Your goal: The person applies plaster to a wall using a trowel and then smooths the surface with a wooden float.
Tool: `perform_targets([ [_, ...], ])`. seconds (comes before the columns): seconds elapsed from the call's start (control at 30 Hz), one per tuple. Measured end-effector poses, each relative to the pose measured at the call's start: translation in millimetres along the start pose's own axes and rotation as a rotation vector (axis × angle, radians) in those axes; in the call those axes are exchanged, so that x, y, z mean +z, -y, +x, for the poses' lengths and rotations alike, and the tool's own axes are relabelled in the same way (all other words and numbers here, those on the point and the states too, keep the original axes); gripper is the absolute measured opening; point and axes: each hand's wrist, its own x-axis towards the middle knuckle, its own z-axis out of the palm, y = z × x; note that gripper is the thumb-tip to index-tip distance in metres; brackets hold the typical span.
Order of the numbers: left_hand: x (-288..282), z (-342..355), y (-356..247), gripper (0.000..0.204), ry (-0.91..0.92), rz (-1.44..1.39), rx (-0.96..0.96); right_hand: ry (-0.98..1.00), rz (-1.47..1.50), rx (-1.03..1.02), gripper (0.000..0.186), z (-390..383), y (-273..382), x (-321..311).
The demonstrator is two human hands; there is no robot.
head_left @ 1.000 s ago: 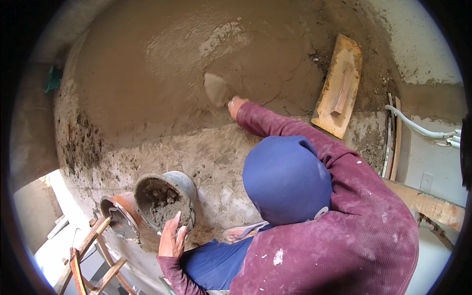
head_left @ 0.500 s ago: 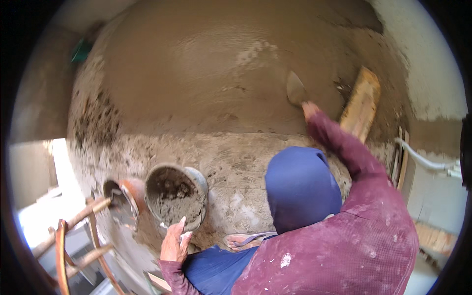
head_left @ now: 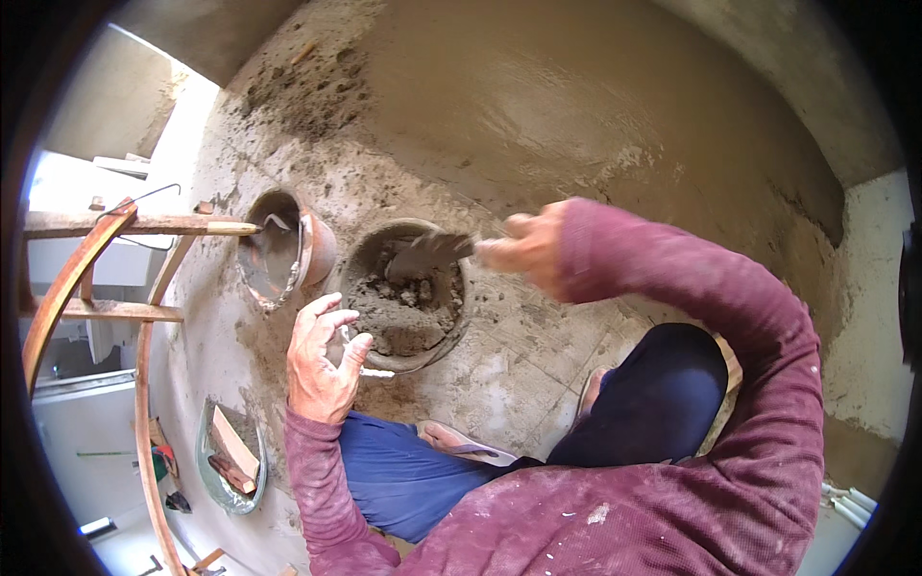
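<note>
My right hand (head_left: 533, 250) grips a trowel (head_left: 432, 252), its blade inside the bucket (head_left: 403, 355) of grey, lumpy mortar (head_left: 394, 322). My left hand (head_left: 325, 360) is at that bucket's left rim, fingers curved and apart; whether it touches the rim or handle, I cannot tell. A second, reddish bucket (head_left: 317, 250) lies just left, with a grey, smeared interior. Wet, smoothed mortar (head_left: 576, 115) covers the floor beyond. My knees and slippered feet are close below the mortar bucket.
A wooden frame (head_left: 72, 288) stands at the left. Below it sits a greenish tub (head_left: 224, 480) holding wood pieces (head_left: 233, 444). A concrete wall (head_left: 874, 288) borders the right, with white pipes (head_left: 845, 507) low beside it. Rough debris (head_left: 298, 91) is scattered toward the back left.
My right hand and trowel have moved from the smoothed mortar down and left into the bucket. The view has swung leftward, bringing the wooden frame and tub further into sight.
</note>
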Motion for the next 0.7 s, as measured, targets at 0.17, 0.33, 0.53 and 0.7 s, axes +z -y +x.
perform_targets([
  [0.17, 0, 2, 3, 0.027, -0.024, 0.009, 0.003, 0.133, -0.229, -0.191, 0.035, 81, 24, 45],
  [0.33, -4, -5, 25, 0.033, 0.129, 0.065, 0.005, -0.08, 0.591, -0.205, 0.041, 40, -9, 51],
  [0.53, 6, 20, -17, 0.024, 0.184, 0.085, 0.113, -1.16, 0.668, 1.048, 0.036, -239, -121, 190],
  [0.7, -7, 1, 52, 0.007, 0.189, -0.033, -0.039, -0.463, 0.133, 2.088, 0.048, -342, -131, 383],
])
